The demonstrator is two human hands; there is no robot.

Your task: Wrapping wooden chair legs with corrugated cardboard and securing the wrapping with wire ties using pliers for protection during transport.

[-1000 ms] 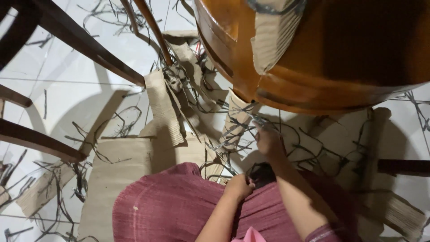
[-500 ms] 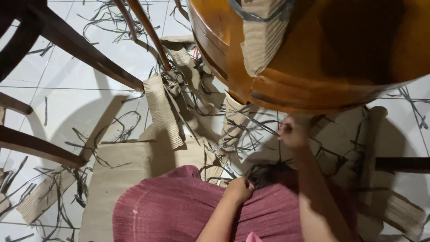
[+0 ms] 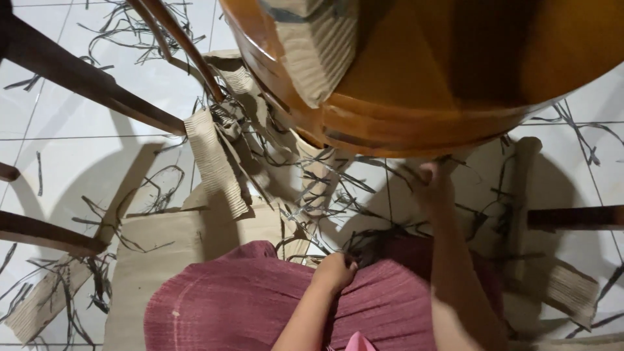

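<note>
Dark strips (image 3: 374, 237) lie in a tangled bundle on your red skirt (image 3: 247, 305), pointing many ways. Your left hand (image 3: 335, 272) pinches their end; your right hand (image 3: 434, 179), fingers together, reaches up under the wooden table (image 3: 455, 84).

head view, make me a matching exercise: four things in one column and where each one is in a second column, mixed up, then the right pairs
Things:
1. left hand
2. right hand
3. corrugated cardboard strip
4. round wooden table

Places:
A. lying on the white tiled floor by the dark chair legs
B. resting on the maroon cloth, at a bunch of dark strips
C. filling the top right of the view
D. raised just under the table's edge

Pairs: 1-B, 2-D, 3-A, 4-C
</note>
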